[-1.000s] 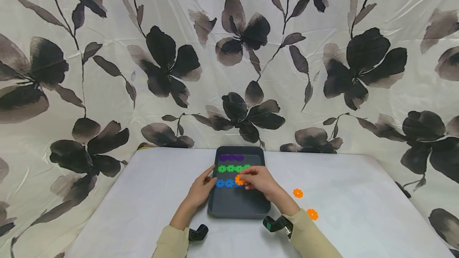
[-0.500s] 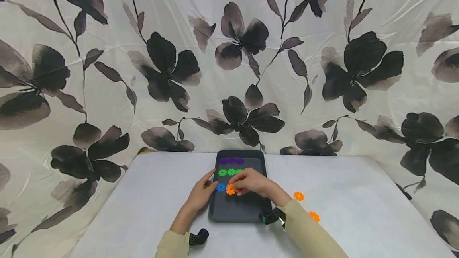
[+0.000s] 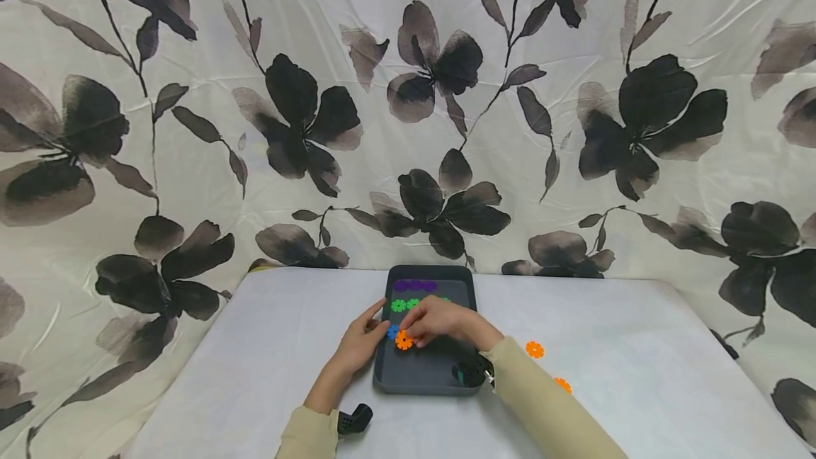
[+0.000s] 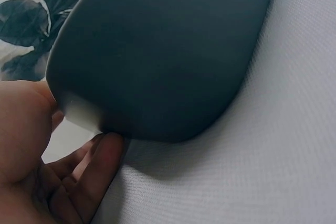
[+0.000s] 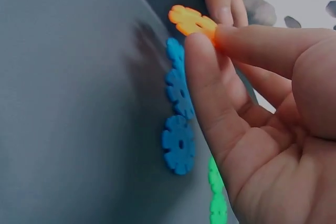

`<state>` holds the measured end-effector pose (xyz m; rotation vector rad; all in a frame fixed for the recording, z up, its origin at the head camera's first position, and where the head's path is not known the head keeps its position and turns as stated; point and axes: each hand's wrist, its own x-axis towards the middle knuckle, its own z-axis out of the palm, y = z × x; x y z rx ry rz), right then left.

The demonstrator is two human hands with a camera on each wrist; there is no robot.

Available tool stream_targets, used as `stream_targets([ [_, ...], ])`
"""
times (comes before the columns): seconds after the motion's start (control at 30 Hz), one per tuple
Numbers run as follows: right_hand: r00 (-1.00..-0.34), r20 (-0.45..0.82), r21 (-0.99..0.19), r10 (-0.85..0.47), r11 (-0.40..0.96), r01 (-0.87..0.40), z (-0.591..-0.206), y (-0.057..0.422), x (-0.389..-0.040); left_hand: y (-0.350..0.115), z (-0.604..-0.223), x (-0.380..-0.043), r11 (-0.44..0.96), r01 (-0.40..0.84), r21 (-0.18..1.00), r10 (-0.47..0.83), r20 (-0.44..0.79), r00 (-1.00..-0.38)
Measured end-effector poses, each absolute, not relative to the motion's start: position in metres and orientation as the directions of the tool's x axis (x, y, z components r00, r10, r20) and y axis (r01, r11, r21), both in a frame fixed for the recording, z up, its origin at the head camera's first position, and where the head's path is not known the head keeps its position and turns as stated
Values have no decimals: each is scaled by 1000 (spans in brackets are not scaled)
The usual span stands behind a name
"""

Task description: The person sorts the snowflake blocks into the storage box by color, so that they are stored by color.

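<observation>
My right hand [image 3: 446, 321] pinches an orange notched disc [image 3: 404, 340] between thumb and fingertips, above the left part of a dark grey tray [image 3: 423, 377]. In the right wrist view, the orange flower-like disc [image 5: 194, 20] is tilted just past the end of a row of blue discs [image 5: 178, 145]. That hand covers most of the blue row in the head view. My left hand [image 3: 353, 346] grips the tray's left edge. Its thumb lies at the rim and its fingertips [image 4: 107, 153] reach against the tray's outside in the left wrist view.
Farther up the tray lie a green row [image 3: 398, 305], partly hidden by the right hand, and a purple row [image 3: 414, 285]. Two orange discs, one nearer the back [image 3: 535, 350] and one by the sleeve [image 3: 562, 384], lie on the white tabletop [image 3: 255, 360]. A floral cloth hangs behind.
My right hand has carried the orange disc leftward and slightly nearer along the blue row, to its left end. The left hand stays at the tray's edge.
</observation>
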<state>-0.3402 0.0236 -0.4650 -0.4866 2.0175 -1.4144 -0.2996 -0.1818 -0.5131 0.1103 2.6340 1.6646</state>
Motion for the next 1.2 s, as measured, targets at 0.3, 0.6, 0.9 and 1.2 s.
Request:
stream_targets([
  [0.3,-685,-303,-926,-662,374,48,-473,16,-349,-185,-514,-300,372,46,927,101,9,-995],
  [0.6,-678,-296,-935,-673,348,63,-477,8,-346,-186,-514,-300,362,25,932,109,-15,-994],
  [0.9,-679,-296,-933,-672,354,56,-481,1,-345,-187,-510,-300,327,42,944,119,3,-993],
  [1.2,-690,-299,-932,-659,356,65,-482,1,-342,-186,-508,-297,315,35,948,126,-5,-992],
])
